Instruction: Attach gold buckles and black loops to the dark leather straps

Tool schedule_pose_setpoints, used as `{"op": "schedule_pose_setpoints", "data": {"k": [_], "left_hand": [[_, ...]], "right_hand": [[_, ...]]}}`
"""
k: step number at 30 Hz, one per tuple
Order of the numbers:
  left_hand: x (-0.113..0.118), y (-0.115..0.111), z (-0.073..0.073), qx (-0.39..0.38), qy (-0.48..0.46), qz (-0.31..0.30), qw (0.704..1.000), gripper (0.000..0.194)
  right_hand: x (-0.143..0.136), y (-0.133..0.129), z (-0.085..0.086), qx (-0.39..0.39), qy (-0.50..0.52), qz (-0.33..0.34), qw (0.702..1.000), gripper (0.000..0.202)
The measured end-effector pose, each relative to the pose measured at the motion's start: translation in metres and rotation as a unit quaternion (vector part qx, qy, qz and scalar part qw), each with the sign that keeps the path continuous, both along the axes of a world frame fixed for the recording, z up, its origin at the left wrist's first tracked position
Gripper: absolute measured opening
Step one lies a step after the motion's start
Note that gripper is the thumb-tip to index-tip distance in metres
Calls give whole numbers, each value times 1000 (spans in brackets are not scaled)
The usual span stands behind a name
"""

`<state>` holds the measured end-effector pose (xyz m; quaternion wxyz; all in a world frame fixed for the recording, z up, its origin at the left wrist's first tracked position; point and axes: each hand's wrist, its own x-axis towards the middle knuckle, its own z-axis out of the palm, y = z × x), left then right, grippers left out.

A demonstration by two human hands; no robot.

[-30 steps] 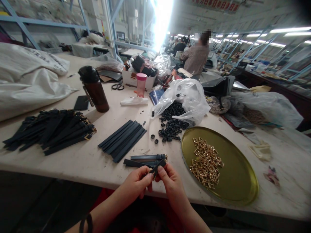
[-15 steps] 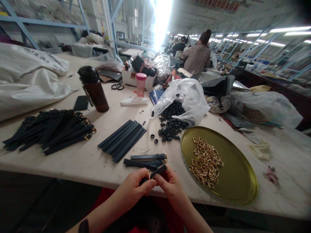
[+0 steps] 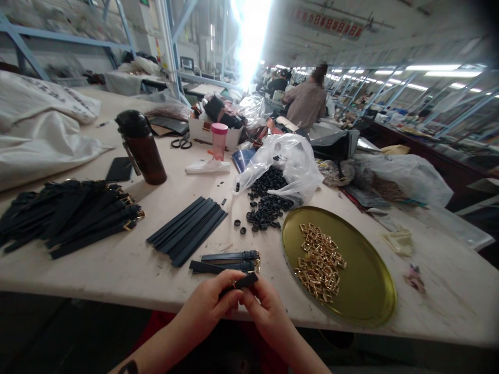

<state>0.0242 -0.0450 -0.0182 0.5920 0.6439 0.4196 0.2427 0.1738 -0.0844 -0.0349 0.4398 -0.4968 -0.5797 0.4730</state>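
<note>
Two hands pinching a dark strap at a worktable's edge.
The left hand (image 3: 212, 298) and right hand (image 3: 267, 301) grip the strap (image 3: 246, 281) between thumbs and fingers, left of a round tray (image 3: 368, 275).

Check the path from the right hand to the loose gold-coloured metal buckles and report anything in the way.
Only the low rim of the round olive-gold tray crosses the path from the bare right hand to the square gold-coloured metal buckles; nothing else visible stands between them.
</note>
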Motion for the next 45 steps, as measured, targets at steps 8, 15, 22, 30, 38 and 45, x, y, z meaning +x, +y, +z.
{"op": "schedule_pose_setpoints", "data": {"k": [8,15,22,30,38,45], "left_hand": [[3,6,-20,-86,-14,32,996,25],[-1,1,-18,-79,-2,42,996,29],[-5,3,-19,-89,-3,68,994,34],[6,21,-5,-71,-31,123,989,33],[4,14,-9,-106,-28,108,988,31],[4,12,-7,-62,29,75,995,26]], "right_hand": [[44,43,-1,29,-174,-85,981,22],[77,135,-32,53,-327,-186,925,17],[78,141,-29,29,-309,-185,932,19],[28,67,12,-102,4,-33,994,23],[1,48,7,-159,150,-2,976,36],[7,40,2,-125,106,-21,986,46]]}}
